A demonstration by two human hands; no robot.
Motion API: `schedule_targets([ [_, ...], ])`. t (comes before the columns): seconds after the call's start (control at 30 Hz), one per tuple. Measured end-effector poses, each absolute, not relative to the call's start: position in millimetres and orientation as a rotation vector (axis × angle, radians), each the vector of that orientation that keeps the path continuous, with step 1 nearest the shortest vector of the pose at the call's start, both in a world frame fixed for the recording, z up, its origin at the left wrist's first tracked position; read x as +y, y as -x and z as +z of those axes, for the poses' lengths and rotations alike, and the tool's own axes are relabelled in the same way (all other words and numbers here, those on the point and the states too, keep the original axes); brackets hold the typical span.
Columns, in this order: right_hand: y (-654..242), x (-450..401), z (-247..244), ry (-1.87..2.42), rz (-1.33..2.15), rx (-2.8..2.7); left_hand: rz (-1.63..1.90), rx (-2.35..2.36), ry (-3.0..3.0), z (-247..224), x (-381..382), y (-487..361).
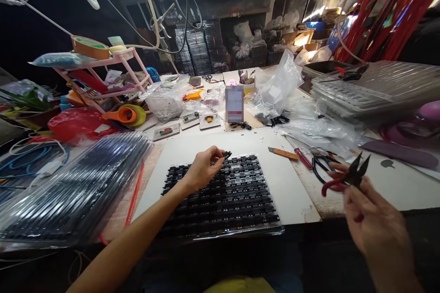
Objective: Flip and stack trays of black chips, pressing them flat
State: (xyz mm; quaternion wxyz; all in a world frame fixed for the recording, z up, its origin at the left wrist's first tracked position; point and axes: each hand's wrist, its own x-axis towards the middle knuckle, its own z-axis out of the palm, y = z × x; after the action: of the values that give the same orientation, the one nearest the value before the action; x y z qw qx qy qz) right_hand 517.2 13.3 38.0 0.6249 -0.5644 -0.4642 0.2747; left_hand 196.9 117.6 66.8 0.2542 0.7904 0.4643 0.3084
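Between the thumb and fingers of my left hand [204, 167] is a small black plastic part [227, 154], held just above a clear tray [280, 230]. Rows of similar black parts [220, 206] with pale pin-like marks fill the tray. Off to the right, my right hand [373, 213] grips a pair of red-handled cutting pliers [355, 171], jaws pointing up and spread apart. Part of the pliers' handles is hidden by my fingers. Dark-handled scissors [319, 167] lie on the table just behind that hand.
A utility knife [283, 153] and a red screwdriver [303, 158] lie right of the tray. Stacked, plastic-wrapped trays [79, 183] stand at left. Behind are a propped phone [234, 104], plastic bags [282, 82] and a pink rack [103, 75]. More clear trays [371, 91] are piled at right.
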Motion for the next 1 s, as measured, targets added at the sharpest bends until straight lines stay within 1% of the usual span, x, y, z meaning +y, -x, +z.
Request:
schedule_targets([
  [0.13,-450.1,-6.1,36.8,0.866,1.358,-0.856,1.030,1.271,-1.645,65.8,66.0,-186.3],
  [0.23,-398.5,-20.5,40.5,0.643,1.811,-0.809,1.142,1.308,-1.500,58.2,35.4,-181.8],
  [0.3,-371.4,-27.5,41.7,0.556,2.030,-0.773,1.202,1.328,-1.474,51.6,22.5,-179.1],
  [0.37,-353.2,-31.8,41.1,0.507,2.165,-0.744,1.232,1.337,-1.454,45.6,14.3,-176.4],
  [0.53,-339.7,-35.5,39.1,0.490,2.294,-0.713,1.200,1.374,-1.519,40.3,4.6,-171.9],
  [0.77,-341.7,-35.4,41.8,0.535,2.271,-0.704,1.181,1.392,-1.683,44.2,2.3,-173.9],
  [1.0,-342.8,-35.5,39.6,0.532,2.272,-0.719,1.156,1.403,-1.698,46.3,5.0,-174.4],
])
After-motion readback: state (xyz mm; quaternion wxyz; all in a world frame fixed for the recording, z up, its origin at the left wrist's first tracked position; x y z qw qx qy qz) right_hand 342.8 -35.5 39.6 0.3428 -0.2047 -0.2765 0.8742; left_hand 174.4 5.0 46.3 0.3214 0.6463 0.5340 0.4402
